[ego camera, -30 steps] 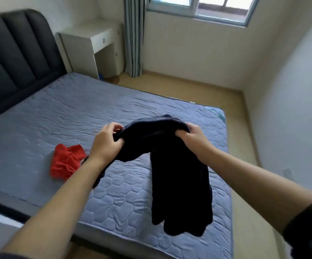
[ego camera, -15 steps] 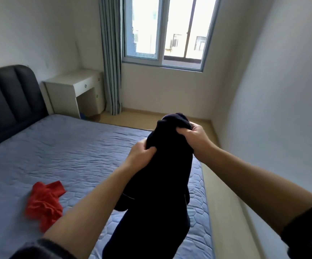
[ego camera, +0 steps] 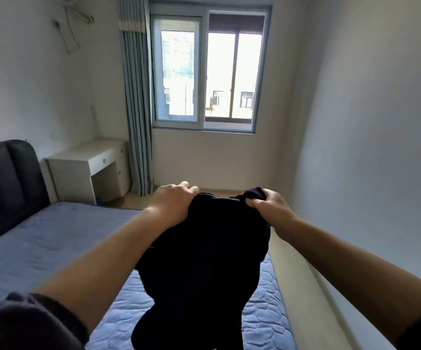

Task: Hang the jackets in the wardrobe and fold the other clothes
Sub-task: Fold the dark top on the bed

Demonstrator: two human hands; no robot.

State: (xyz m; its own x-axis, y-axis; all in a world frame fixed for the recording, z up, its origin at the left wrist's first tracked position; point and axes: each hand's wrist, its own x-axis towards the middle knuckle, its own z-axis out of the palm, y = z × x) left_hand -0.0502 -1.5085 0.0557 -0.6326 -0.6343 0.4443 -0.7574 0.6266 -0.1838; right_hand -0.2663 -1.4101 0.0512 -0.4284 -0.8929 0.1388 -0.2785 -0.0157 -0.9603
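Observation:
A dark navy garment hangs in the air in front of me, above the right side of the bed. My left hand grips its upper left edge with curled fingers. At the upper right corner, my right hand pinches a bunch of the fabric. The cloth drops from both hands and covers part of the mattress below. What kind of garment it is cannot be told from here.
The bed has a blue quilted mattress and a dark padded headboard at the left. A white desk stands in the far corner beside a grey curtain and a window. A narrow floor strip runs along the right wall.
Both hands lifted the dark garment higher and spread apart along its top edge. My view tilted upward, and the red garment on the bed dropped out of sight.

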